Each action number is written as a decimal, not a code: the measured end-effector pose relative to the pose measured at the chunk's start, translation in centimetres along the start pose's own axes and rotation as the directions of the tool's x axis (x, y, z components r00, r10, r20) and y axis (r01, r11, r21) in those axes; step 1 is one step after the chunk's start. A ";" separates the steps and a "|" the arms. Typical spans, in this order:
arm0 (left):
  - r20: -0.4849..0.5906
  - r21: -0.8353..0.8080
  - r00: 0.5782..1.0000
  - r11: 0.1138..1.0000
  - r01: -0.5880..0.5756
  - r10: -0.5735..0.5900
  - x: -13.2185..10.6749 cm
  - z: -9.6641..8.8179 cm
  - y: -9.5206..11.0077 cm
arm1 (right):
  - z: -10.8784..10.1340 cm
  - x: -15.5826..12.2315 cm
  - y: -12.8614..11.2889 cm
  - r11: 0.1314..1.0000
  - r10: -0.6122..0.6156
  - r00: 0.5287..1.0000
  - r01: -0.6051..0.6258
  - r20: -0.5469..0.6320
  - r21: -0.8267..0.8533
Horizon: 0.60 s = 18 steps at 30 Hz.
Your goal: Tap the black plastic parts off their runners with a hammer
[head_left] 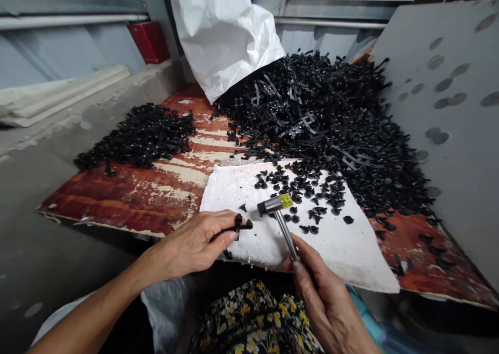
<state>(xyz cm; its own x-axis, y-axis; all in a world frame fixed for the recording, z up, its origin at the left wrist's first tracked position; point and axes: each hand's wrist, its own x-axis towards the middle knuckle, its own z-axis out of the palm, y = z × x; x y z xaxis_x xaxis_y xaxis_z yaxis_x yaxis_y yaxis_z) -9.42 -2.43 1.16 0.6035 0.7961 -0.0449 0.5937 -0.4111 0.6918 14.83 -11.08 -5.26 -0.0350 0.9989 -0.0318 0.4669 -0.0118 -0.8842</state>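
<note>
My left hand (202, 242) pinches a black plastic part (244, 226) with knobbed ends, held over the near left of a white cloth (265, 247). My right hand (323, 284) is wrapped round the metal handle of a small mallet (286, 232). The mallet's head has one black face and one yellow face, and it hovers above the cloth, to the right of the black part. Loose black round-headed pieces with stems (312, 187) lie scattered over the far and right side of the cloth.
A large heap of black plastic parts (312, 104) rises behind the cloth. A smaller pile (144, 133) lies at left on the worn red-brown board (136, 198). A white sack (230, 37) hangs over the heap. A spotted grey panel (444, 94) stands at right.
</note>
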 end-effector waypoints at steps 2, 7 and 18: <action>0.002 0.000 1.000 1.000 0.015 -0.015 -0.6 -0.3 -0.6 | 0.1 0.1 -0.1 0.999 -0.032 0.999 0.032 0.021 -0.014; -0.015 0.052 0.999 0.997 0.049 -0.048 -1.9 0.0 -0.7 | -0.1 0.9 -0.8 0.976 -0.130 0.985 0.147 0.110 -0.160; 0.021 -0.121 0.993 0.985 0.120 -0.118 -0.9 -1.8 -1.8 | 1.1 3.6 -4.4 0.864 -0.275 0.957 0.288 0.091 -0.413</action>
<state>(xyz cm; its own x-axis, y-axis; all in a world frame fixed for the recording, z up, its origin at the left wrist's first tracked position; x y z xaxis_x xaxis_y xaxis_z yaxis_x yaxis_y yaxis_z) -11.99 -1.65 1.28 0.5402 0.8295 -0.1419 0.5929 -0.2555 0.7637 11.72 -7.52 -1.99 -0.2422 0.9551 0.1705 0.7581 0.2959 -0.5811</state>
